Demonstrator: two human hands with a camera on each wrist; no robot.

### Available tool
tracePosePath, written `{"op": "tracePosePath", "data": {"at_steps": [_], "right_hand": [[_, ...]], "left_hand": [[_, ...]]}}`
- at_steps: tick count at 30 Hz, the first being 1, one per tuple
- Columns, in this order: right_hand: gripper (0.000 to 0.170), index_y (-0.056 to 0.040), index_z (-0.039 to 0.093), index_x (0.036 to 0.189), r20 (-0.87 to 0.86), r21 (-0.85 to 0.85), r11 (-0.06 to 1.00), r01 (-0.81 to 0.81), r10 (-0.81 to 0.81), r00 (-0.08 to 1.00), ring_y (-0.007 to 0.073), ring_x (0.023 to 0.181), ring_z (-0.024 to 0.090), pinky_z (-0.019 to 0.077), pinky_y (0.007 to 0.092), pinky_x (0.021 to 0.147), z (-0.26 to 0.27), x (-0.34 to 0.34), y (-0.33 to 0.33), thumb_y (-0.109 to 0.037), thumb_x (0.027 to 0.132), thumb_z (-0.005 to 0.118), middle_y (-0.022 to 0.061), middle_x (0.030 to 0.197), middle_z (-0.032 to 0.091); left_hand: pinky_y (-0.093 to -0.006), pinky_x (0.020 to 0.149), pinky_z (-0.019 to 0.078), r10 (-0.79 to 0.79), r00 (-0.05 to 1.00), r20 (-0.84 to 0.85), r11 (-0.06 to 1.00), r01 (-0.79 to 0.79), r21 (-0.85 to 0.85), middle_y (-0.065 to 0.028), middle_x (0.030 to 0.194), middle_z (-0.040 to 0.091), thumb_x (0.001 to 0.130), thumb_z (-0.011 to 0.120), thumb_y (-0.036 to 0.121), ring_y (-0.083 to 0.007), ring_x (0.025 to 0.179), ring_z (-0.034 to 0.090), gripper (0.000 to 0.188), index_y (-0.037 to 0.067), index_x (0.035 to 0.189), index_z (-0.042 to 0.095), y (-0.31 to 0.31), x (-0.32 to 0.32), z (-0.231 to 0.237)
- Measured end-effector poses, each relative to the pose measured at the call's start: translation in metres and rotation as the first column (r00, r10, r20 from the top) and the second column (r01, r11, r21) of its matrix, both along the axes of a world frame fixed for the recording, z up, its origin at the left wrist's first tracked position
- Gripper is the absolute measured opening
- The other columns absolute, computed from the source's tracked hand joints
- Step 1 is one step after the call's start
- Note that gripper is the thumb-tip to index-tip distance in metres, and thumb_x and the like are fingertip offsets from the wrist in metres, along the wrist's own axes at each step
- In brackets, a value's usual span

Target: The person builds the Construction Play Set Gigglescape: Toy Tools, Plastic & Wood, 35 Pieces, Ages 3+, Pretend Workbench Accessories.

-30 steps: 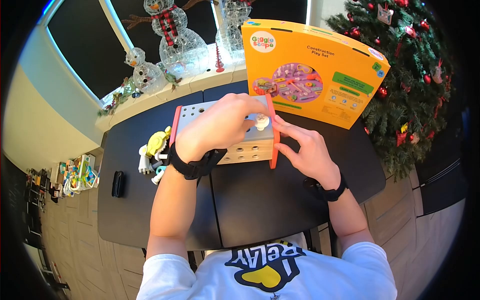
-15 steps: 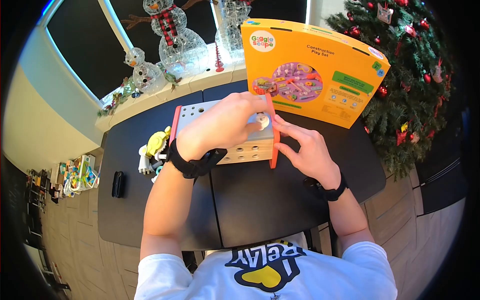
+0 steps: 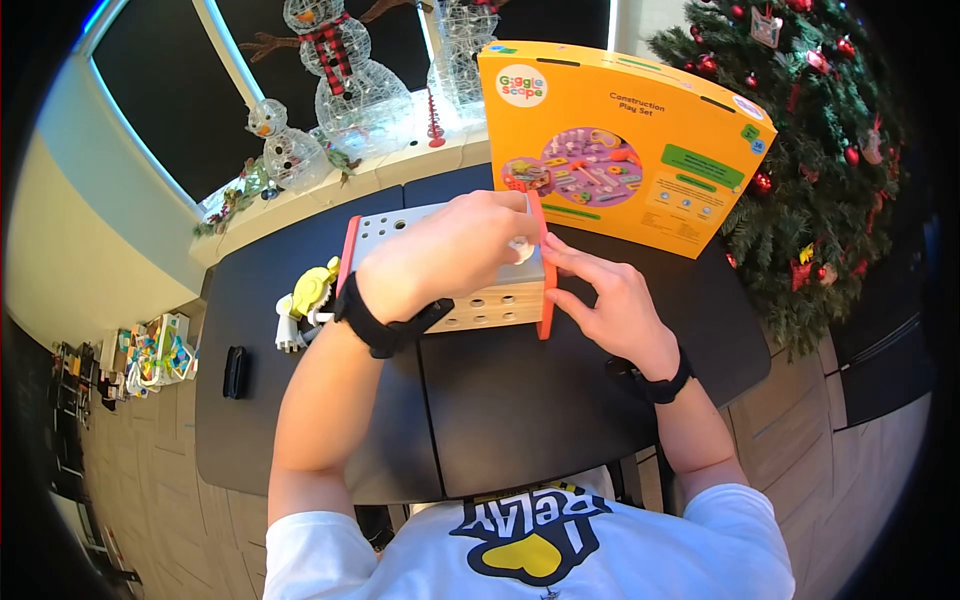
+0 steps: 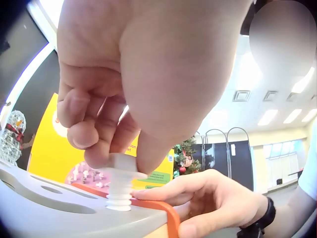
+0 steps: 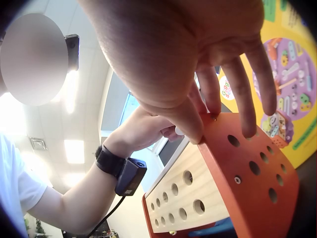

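In the left wrist view, the left hand (image 4: 148, 74) pinches the head of a white threaded screw (image 4: 119, 191) standing upright in the grey perforated top (image 4: 84, 213) of a toy workbench. In the head view, that left hand (image 3: 445, 250) covers much of the top, near the red end panel (image 3: 547, 290). The right hand (image 3: 615, 305) rests against this panel, its thumb by the front corner. Seen in the right wrist view, the right hand's fingers (image 5: 240, 99) are extended along the red panel (image 5: 247, 183), beside the wooden holed front (image 5: 183, 193).
Yellow and white toy parts (image 3: 313, 290) lie left of the workbench on the black table (image 3: 540, 410). A black case (image 3: 236, 372) sits at the left. Behind stands a yellow box (image 3: 620, 150), with a decorated tree (image 3: 800, 200) on the right.
The left hand's fingers have shifted and turned slightly around the screw, and the left forearm has swung a little to the left. The right hand stays at the red panel.
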State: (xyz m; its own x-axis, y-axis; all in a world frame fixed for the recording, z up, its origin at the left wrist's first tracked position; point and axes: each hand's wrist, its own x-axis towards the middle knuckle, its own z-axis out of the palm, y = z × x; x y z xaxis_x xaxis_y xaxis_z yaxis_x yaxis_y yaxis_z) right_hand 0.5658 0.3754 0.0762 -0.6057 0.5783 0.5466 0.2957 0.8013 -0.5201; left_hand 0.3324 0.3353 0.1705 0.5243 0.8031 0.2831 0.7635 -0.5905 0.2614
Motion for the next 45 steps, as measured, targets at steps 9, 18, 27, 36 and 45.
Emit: {"op": "tracePosePath", "data": {"at_steps": [9, 18, 27, 36, 45], "right_hand": [[0.045, -0.0122, 0.068, 0.132, 0.004, -0.017, 1.000, -0.001, 0.001, 1.000, 0.0359, 0.108, 0.071, 0.0608, 0.0424, 0.088, 0.002, 0.000, -0.001, -0.017, 0.089, 0.078, 0.0074, 0.139, 0.067], [0.046, -0.0133, 0.068, 0.133, 0.021, -0.037, 0.999, 0.001, 0.000, 1.000, 0.0346, 0.108, 0.072, 0.0606, 0.0422, 0.089, 0.002, 0.001, -0.002, -0.017, 0.088, 0.078, 0.0062, 0.141, 0.066], [0.046, -0.0133, 0.069, 0.133, 0.004, -0.045, 0.999, -0.006, 0.006, 1.000, 0.0338, 0.109, 0.072, 0.0606, 0.0418, 0.089, 0.000, 0.000, 0.001, -0.017, 0.088, 0.079, 0.0051, 0.141, 0.066], [0.047, -0.0133, 0.068, 0.134, -0.001, -0.045, 0.999, -0.002, 0.002, 1.000, 0.0338, 0.110, 0.071, 0.0604, 0.0417, 0.090, -0.002, 0.001, 0.000, -0.017, 0.088, 0.079, 0.0055, 0.141, 0.066], [0.046, -0.0136, 0.068, 0.133, 0.019, -0.061, 0.998, 0.004, -0.003, 1.000, 0.0353, 0.108, 0.071, 0.0608, 0.0425, 0.088, 0.001, 0.001, -0.002, -0.017, 0.088, 0.078, 0.0058, 0.141, 0.066]], "left_hand": [[-0.0463, 0.087, 0.0532, 0.204, 0.961, -0.189, 0.971, -0.222, -0.082, -0.0174, 0.104, 0.067, 0.089, 0.077, 0.016, -0.0408, 0.103, 0.066, 0.023, 0.001, 0.105, 0.071, -0.003, 0.018, 0.010], [-0.0453, 0.086, 0.0530, -0.032, 0.999, -0.005, 0.999, 0.032, 0.010, -0.0185, 0.107, 0.067, 0.086, 0.077, 0.011, -0.0399, 0.104, 0.065, 0.022, 0.003, 0.105, 0.071, -0.002, 0.000, 0.004], [-0.0464, 0.082, 0.0528, 0.062, 0.988, -0.144, 0.997, -0.069, -0.041, -0.0180, 0.099, 0.070, 0.085, 0.077, 0.013, -0.0405, 0.097, 0.066, 0.021, 0.001, 0.101, 0.072, 0.005, 0.002, 0.004], [-0.0464, 0.085, 0.0531, 0.185, 0.958, -0.218, 0.973, -0.210, -0.094, -0.0186, 0.097, 0.071, 0.084, 0.074, 0.005, -0.0422, 0.096, 0.066, 0.021, 0.001, 0.105, 0.073, -0.003, 0.014, 0.020], [-0.0459, 0.078, 0.0537, -0.072, 0.997, 0.005, 0.996, 0.072, 0.056, -0.0176, 0.089, 0.070, 0.087, 0.074, 0.014, -0.0398, 0.087, 0.067, 0.017, 0.002, 0.099, 0.076, 0.001, 0.004, 0.003]]}}
